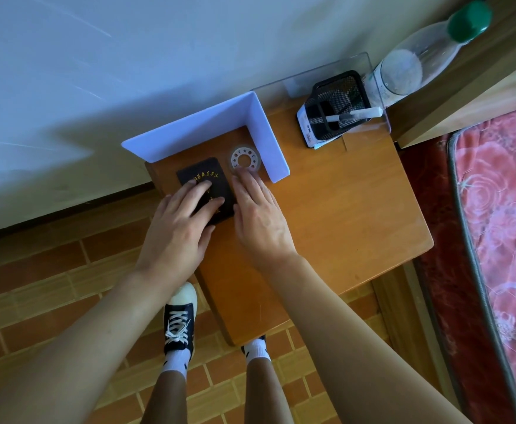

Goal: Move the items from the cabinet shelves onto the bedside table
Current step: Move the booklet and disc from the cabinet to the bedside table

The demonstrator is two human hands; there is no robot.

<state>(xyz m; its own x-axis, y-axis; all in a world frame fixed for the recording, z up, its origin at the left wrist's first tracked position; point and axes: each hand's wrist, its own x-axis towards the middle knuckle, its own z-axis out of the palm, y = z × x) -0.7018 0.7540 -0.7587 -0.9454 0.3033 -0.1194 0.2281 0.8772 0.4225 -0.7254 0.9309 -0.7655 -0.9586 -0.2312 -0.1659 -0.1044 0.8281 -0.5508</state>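
A dark booklet [204,175] with gold lettering lies flat on the wooden bedside table [342,215], near its back left corner. My left hand [180,228] rests palm-down on the booklet's near half, fingers spread. Right of the booklet lies a white roll of tape [246,159] with moon and star marks. My right hand [259,215] lies flat on the table, its fingertips touching the roll's near edge. Neither hand grips anything.
A white L-shaped divider [262,130] stands behind the booklet and roll. Farther back right are a black mesh pen holder [339,105], a clear acrylic stand [376,117] and a plastic bottle [419,62] with a green cap. A bed with a red cover [501,228] lies right.
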